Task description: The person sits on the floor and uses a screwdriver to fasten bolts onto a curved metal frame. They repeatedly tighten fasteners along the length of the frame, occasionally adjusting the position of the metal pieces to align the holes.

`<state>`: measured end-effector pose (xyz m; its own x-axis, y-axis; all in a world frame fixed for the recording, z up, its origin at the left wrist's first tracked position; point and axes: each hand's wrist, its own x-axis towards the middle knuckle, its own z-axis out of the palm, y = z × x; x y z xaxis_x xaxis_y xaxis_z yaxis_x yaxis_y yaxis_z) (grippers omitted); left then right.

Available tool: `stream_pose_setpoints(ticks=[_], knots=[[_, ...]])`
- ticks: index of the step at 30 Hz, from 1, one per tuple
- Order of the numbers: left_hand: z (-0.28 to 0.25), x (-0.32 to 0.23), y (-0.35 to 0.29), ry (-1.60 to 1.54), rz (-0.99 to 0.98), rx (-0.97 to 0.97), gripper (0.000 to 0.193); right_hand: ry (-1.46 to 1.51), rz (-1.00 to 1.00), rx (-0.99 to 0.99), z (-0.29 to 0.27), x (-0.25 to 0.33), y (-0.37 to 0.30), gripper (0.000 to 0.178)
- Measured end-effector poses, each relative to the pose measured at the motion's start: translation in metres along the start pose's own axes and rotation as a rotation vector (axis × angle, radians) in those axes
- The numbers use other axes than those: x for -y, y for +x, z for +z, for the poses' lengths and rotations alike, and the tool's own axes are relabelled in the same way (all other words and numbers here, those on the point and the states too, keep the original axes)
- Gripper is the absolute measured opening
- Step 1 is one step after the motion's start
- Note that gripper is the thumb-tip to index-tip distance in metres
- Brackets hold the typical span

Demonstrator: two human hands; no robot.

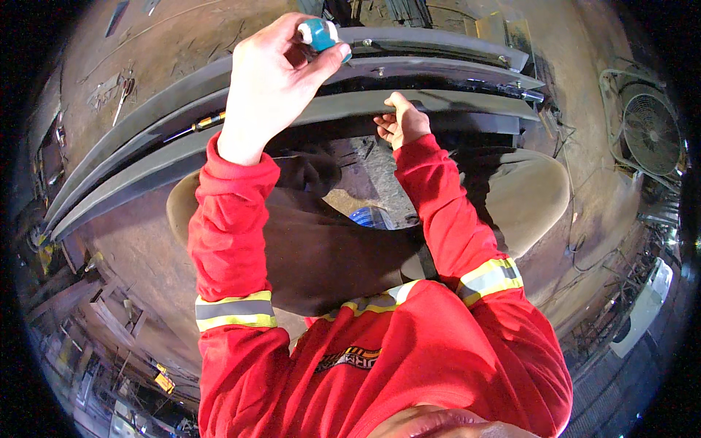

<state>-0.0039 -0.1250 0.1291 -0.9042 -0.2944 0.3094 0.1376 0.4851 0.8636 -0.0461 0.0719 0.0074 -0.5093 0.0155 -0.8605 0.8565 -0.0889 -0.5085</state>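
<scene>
My left hand (pixel 274 77) is raised over the long dark metal beams, closed around a small teal and white cylinder (pixel 319 33). Its kind is unclear. Lower and to the right, my right hand (pixel 401 123) is at the near beam (pixel 328 106), fingers curled and thumb up. Whether it touches the beam or pinches something small does not show. Left of my left wrist, a screwdriver (pixel 208 123) with a yellow and black handle lies among the beams. Bolts (pixel 367 43) are fixed along the beams.
My bent knees (pixel 540 186) are close to the beams. A blue round object (pixel 371 217) lies on the floor between my legs. At the right stands a large fan (pixel 648 130), with cables (pixel 577 244) nearby. Metal scraps and a tool (pixel 124 96) lie at the far left.
</scene>
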Motion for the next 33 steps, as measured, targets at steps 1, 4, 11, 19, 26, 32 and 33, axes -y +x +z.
stream_pose_setpoints(ticks=[1,4,11,19,26,32,33], knots=[[0.001,-0.001,0.0,-0.003,-0.003,0.005,0.019,0.0,-0.011,0.008,-0.001,-0.001,0.004,0.026],[0.003,-0.004,0.0,0.002,-0.017,0.015,0.019,-0.012,0.012,-0.061,0.003,-0.004,0.009,0.024],[-0.005,-0.013,-0.001,0.128,-0.094,0.124,0.024,0.015,0.041,-0.006,-0.005,0.003,0.001,0.024],[-0.005,-0.026,0.0,-0.005,-0.152,0.073,0.024,0.012,0.019,-0.035,-0.005,-0.004,0.024,0.023],[-0.004,-0.024,-0.001,-0.015,-0.137,0.064,0.025,-0.053,-0.022,0.075,-0.01,0.001,-0.011,0.021],[-0.005,-0.029,0.0,0.053,-0.146,0.075,0.024,-0.099,-0.003,0.095,-0.007,0.003,-0.005,0.018],[-0.006,-0.03,0.0,0.086,-0.147,0.074,0.024,-0.063,-0.001,0.078,-0.003,0.0,-0.002,0.018]])
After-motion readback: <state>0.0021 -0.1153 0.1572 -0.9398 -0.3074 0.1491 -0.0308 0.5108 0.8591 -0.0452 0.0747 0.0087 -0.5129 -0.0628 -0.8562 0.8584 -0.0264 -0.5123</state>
